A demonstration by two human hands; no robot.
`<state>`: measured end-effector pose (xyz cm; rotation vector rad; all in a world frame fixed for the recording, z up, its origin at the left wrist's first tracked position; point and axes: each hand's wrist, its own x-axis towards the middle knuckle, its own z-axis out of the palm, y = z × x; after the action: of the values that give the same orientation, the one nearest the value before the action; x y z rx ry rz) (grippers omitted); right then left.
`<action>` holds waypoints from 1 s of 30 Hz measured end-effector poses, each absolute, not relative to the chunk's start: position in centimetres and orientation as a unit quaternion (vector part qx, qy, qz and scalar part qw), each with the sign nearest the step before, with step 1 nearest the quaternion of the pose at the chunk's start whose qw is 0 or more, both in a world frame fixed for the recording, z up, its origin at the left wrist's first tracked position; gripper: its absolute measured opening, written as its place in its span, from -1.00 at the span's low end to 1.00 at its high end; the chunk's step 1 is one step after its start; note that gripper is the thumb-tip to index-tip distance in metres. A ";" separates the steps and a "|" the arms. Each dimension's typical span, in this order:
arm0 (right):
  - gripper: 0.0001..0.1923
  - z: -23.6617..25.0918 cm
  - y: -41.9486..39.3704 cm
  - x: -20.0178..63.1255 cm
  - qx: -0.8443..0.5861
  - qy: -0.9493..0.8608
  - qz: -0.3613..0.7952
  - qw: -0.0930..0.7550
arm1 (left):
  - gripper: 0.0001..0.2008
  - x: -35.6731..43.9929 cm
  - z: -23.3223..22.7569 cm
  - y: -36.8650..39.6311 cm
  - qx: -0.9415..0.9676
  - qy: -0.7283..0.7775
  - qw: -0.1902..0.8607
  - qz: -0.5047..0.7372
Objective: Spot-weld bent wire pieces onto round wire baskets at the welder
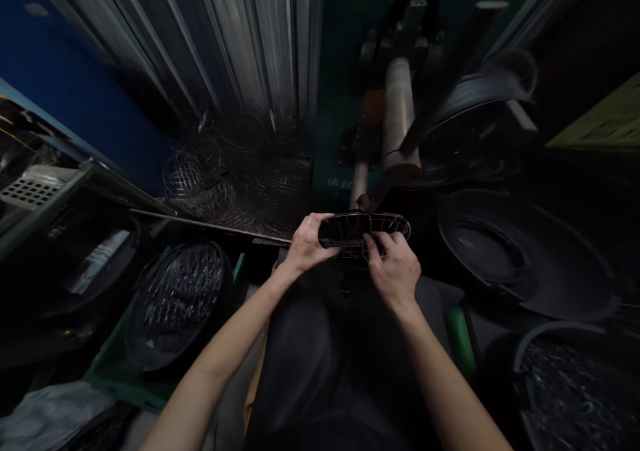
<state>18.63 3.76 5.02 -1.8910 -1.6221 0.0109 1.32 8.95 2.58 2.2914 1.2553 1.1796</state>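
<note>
An oval wire basket made of thin metal rods is held between both hands in the middle of the view. My left hand grips its left end, thumb below and fingers above. Over its near right side, my right hand has thumb and fingers closed on the wire. Just behind the basket stands a machine's lower electrode arm, its tip close to the far rim. Whether the tip touches the wire is too dark to tell. Above it is a thick metal cylinder.
Several wire baskets lie on a bench at the back left. A dark tub of wire parts sits in a green crate at left. On the right are a black basin, a bucket of small metal pieces and a wire coil.
</note>
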 end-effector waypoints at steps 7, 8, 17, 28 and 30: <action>-0.66 5.0 4.4 18.5 -0.729 -0.604 0.009 0.322 | -0.43 1.4 2.2 10.0 0.794 0.429 0.144 0.407; -0.66 4.9 4.5 18.5 -0.731 -0.602 0.010 0.323 | -0.43 1.3 2.1 10.1 0.795 0.427 0.142 0.407; -0.71 4.9 4.6 18.1 -0.733 -0.597 0.012 0.325 | -0.44 1.4 1.4 10.5 0.800 0.421 0.123 0.409; -0.64 5.3 3.0 19.0 -0.708 -0.587 0.050 0.389 | -0.41 1.6 1.3 10.7 0.796 0.425 0.125 0.412; -0.57 5.3 0.9 20.6 -0.696 -0.587 0.033 0.412 | -0.40 1.8 1.4 10.5 0.795 0.425 0.127 0.414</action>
<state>20.58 0.86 5.32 -1.7524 -1.4765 0.0830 1.79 10.55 1.38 2.3133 1.2375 1.2040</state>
